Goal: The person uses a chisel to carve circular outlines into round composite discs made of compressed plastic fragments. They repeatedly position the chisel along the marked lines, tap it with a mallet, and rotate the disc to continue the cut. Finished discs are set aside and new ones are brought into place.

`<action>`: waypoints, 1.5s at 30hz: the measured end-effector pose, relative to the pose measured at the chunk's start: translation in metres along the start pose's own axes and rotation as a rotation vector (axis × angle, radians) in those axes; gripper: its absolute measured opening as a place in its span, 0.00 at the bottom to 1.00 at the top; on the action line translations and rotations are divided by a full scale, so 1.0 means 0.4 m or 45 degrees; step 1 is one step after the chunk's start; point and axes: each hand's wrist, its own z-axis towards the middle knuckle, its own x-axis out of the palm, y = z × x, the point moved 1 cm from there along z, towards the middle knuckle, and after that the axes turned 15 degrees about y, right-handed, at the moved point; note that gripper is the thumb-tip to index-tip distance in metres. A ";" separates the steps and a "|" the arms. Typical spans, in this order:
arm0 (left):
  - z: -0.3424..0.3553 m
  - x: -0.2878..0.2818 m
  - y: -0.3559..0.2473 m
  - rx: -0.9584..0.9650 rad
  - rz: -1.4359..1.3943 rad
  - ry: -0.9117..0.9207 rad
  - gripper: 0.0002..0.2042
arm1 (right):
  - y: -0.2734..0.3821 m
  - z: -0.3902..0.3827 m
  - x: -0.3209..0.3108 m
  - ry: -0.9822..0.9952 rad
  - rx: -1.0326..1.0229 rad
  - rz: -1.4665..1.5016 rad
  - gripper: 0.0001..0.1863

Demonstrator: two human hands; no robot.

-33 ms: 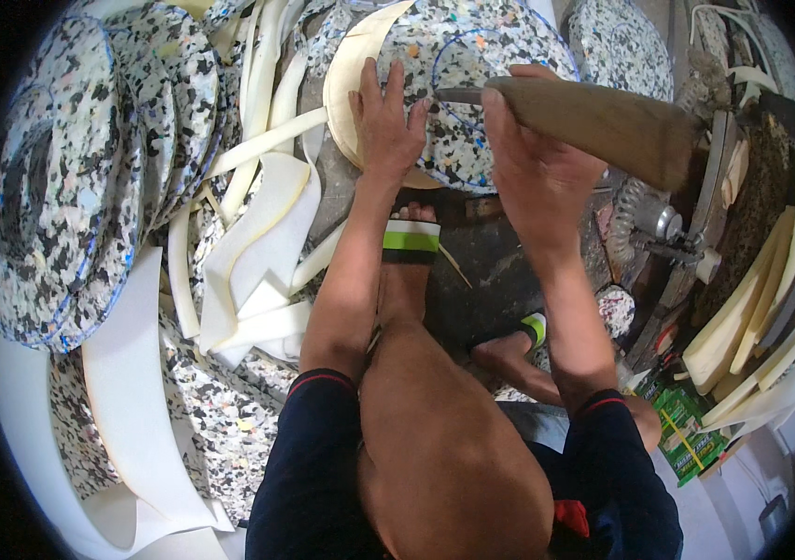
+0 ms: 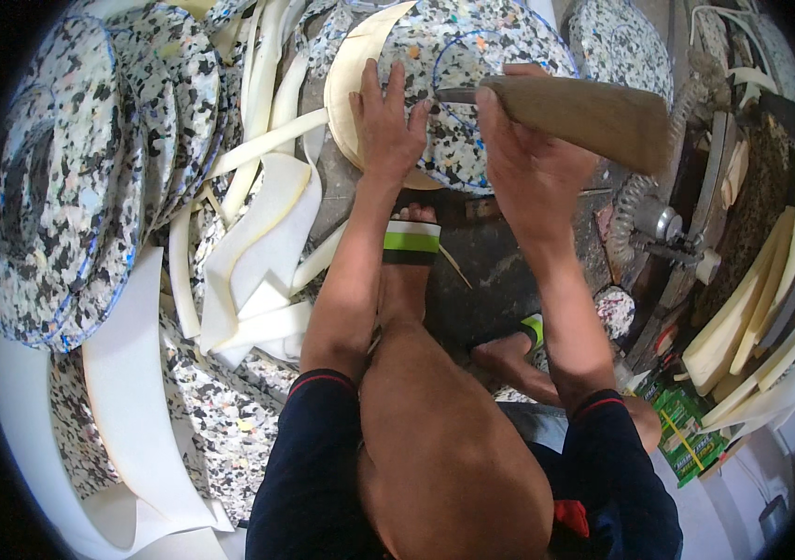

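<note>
My left hand (image 2: pixel 390 131) lies with its fingers spread across a round slab of speckled foam (image 2: pixel 509 47) and a cream crescent-shaped piece (image 2: pixel 346 84) along its left side. In my right hand (image 2: pixel 537 173) is a knife-like tool with a wide brown wooden handle (image 2: pixel 584 112); the fingers are wrapped round its front end. A short dark metal blade (image 2: pixel 456 95) sticks out to the left, its tip over the foam slab close to a drawn blue curve. Whether the tip touches the foam, I cannot tell.
Speckled foam rings (image 2: pixel 52 187) are stacked at the left, beside white and cream foam offcuts (image 2: pixel 258 224). To the right are a metal device with a coiled hose (image 2: pixel 656 221), curved cream strips (image 2: pixel 743 308) and green packets (image 2: pixel 682 425). My sandalled foot (image 2: pixel 411 243) stands below the slab.
My right hand has shifted slightly left, and the back end of the wooden handle has swung up and left. The blade tip and my left hand stay nearly in place.
</note>
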 end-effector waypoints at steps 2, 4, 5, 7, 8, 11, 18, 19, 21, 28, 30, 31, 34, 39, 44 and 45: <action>0.000 -0.003 -0.001 -0.010 -0.005 0.011 0.34 | -0.013 0.016 0.029 -0.075 0.031 0.043 0.06; 0.002 -0.005 0.000 -0.008 -0.007 -0.001 0.34 | -0.013 0.020 0.028 -0.086 -0.018 0.034 0.07; 0.001 -0.004 0.000 -0.003 -0.010 -0.009 0.34 | -0.011 0.019 0.023 -0.119 -0.053 0.059 0.07; 0.002 0.000 0.001 0.005 -0.012 -0.025 0.34 | 0.000 0.009 -0.003 -0.045 0.031 0.101 0.11; 0.001 0.002 0.002 0.002 -0.008 -0.028 0.34 | 0.005 0.003 -0.018 -0.045 0.073 0.114 0.11; -0.002 0.005 0.002 -0.005 -0.005 -0.027 0.33 | 0.010 0.004 -0.025 -0.010 0.023 0.047 0.12; -0.005 -0.005 -0.004 -0.037 -0.054 0.007 0.34 | -0.019 0.026 0.013 0.055 0.148 0.110 0.11; -0.010 -0.005 -0.005 -0.042 -0.038 0.016 0.34 | -0.018 0.021 0.002 0.062 0.160 0.203 0.11; -0.006 -0.003 -0.005 -0.037 -0.008 0.002 0.34 | -0.017 0.025 -0.040 0.190 0.088 0.140 0.12; -0.005 0.000 -0.003 -0.042 -0.007 -0.002 0.34 | 0.000 0.067 -0.084 0.470 0.091 0.181 0.20; -0.005 0.001 -0.002 -0.043 -0.013 -0.002 0.34 | 0.016 0.073 -0.104 0.539 0.149 0.075 0.19; -0.004 0.002 -0.002 -0.036 -0.017 -0.016 0.34 | 0.023 0.073 -0.116 0.577 0.174 0.015 0.19; -0.004 0.004 0.000 -0.039 -0.023 -0.019 0.34 | 0.034 0.072 -0.144 0.562 0.134 0.022 0.21; -0.002 0.004 0.000 -0.055 -0.016 0.011 0.34 | -0.012 0.081 -0.085 0.553 0.108 0.018 0.18; -0.005 0.004 0.001 -0.031 -0.035 -0.019 0.34 | -0.022 0.067 -0.076 0.472 0.110 0.122 0.17; -0.004 0.006 0.002 -0.018 -0.030 -0.028 0.34 | -0.017 0.064 -0.087 0.438 0.050 0.148 0.17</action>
